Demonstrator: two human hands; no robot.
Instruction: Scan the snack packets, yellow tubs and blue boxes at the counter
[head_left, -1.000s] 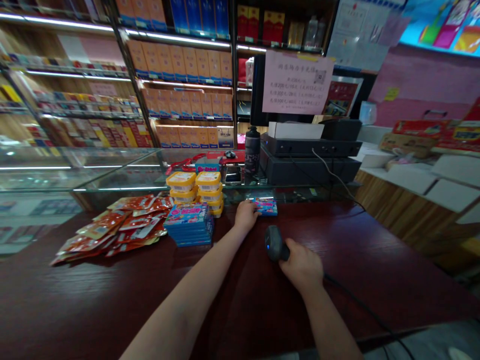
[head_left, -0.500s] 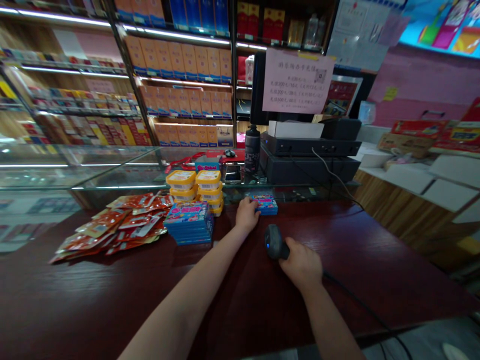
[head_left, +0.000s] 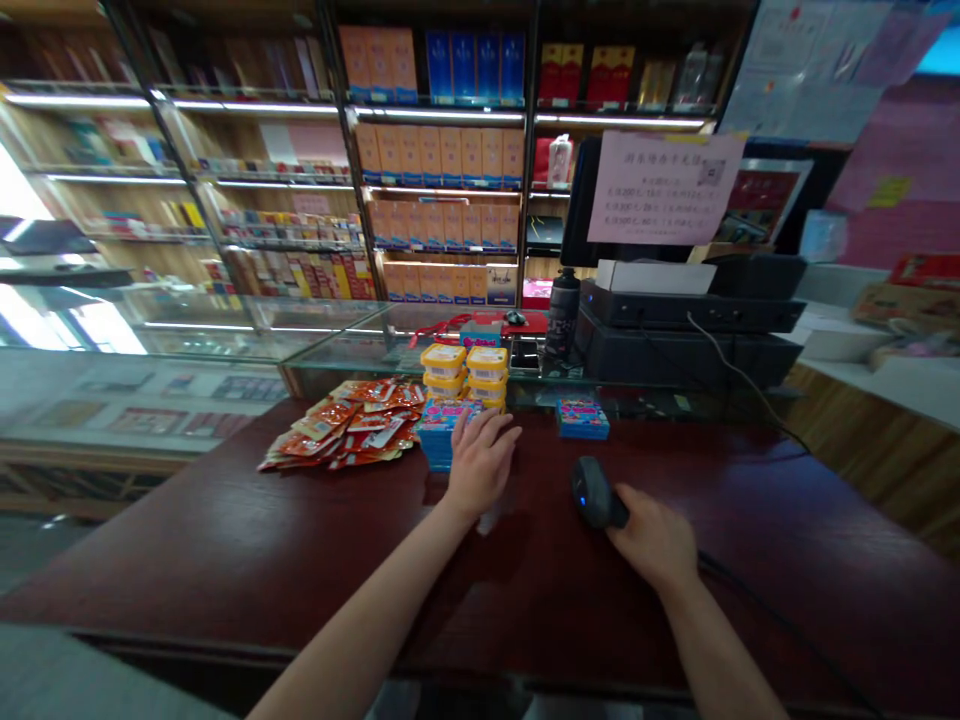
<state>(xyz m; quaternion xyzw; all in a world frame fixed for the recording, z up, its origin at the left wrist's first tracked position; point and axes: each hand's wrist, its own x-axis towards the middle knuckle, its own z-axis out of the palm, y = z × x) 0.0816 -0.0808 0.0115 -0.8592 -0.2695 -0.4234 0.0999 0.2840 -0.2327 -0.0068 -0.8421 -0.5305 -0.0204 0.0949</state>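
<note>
My left hand [head_left: 482,465] is open, fingers spread, at the right side of a stack of blue boxes [head_left: 439,443] and partly covering it; whether it touches them I cannot tell. Wrapped around the handle of a dark barcode scanner [head_left: 594,493] is my right hand [head_left: 656,537]. A small blue light glows on the scanner, and its cable trails off to the lower right. Farther back lies a shorter stack of the same blue boxes [head_left: 583,419]. Yellow-lidded tubs [head_left: 444,362] stand in two piles behind the taller stack. Orange-red packets [head_left: 349,425] lie heaped on the left.
The dark red counter [head_left: 247,570] carries all of these. Behind it runs a glass display case [head_left: 352,340] with a black bottle [head_left: 562,312] and a phone [head_left: 524,354]. Dark electronic boxes [head_left: 690,350] and a monitor with a pink notice [head_left: 660,188] stand at the right.
My left hand has left the shorter stack of blue boxes, moved to the taller stack and spread its fingers. The view has turned left. My right hand still holds the scanner.
</note>
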